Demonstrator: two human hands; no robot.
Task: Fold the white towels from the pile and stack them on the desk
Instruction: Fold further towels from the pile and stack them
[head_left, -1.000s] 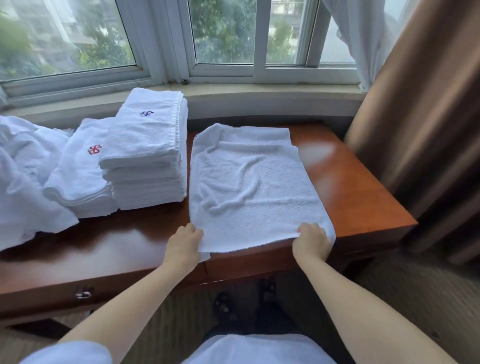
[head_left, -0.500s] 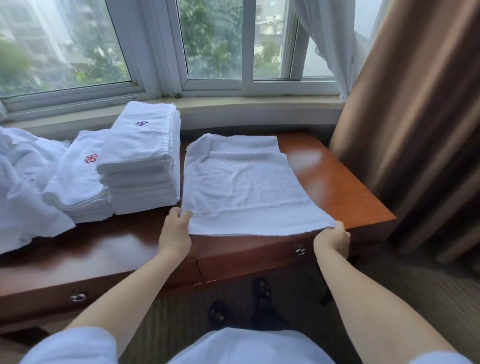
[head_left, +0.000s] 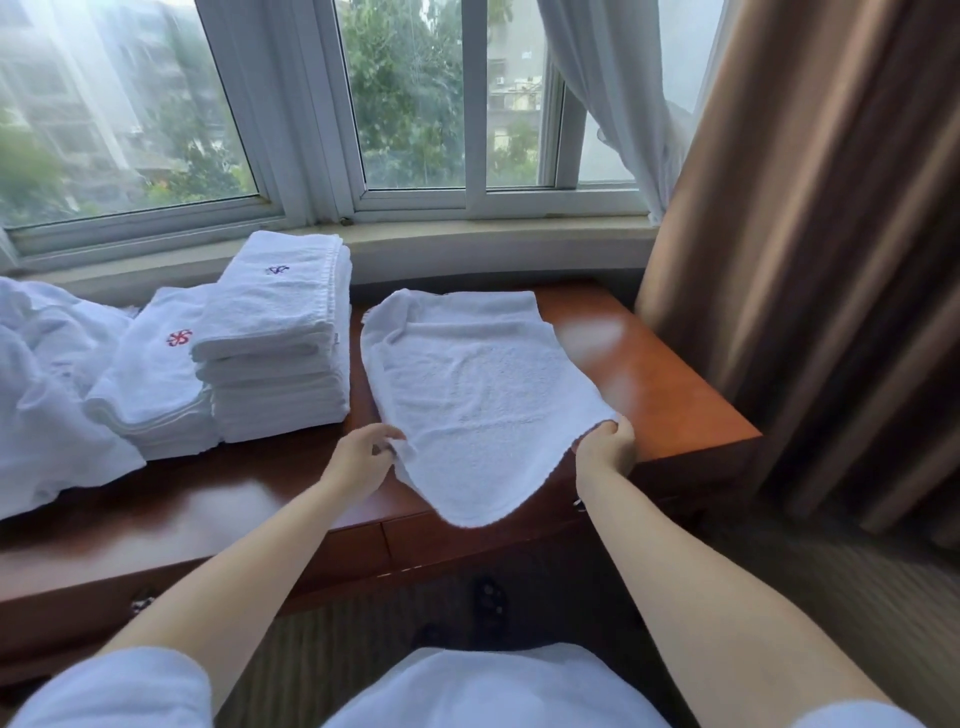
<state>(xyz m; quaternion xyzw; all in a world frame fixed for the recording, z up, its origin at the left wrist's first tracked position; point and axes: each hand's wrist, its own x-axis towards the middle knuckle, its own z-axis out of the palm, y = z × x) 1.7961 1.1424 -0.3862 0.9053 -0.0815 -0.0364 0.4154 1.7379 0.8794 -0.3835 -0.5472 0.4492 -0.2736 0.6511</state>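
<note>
desk (head_left: 670, 395): unfolded pile (head_left: 47, 395) far left, 2 folded stacks (head_left: 275, 343) right of it, open towel (head_left: 478, 400) right again, near edge overhanging desk front

Towel (head_left: 483, 400) near edge now lifted, sagging btwn both hands.

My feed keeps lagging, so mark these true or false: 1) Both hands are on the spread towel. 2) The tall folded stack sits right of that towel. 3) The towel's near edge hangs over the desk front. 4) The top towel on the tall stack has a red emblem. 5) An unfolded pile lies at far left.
1) True: the left hand and right hand pinch the spread towel's near corners.
2) False: the tall stack sits left of it.
3) True: it droops past the desk edge.
4) False: its emblem is dark blue; the red one is on the lower stack.
5) True: the pile lies there.
</note>
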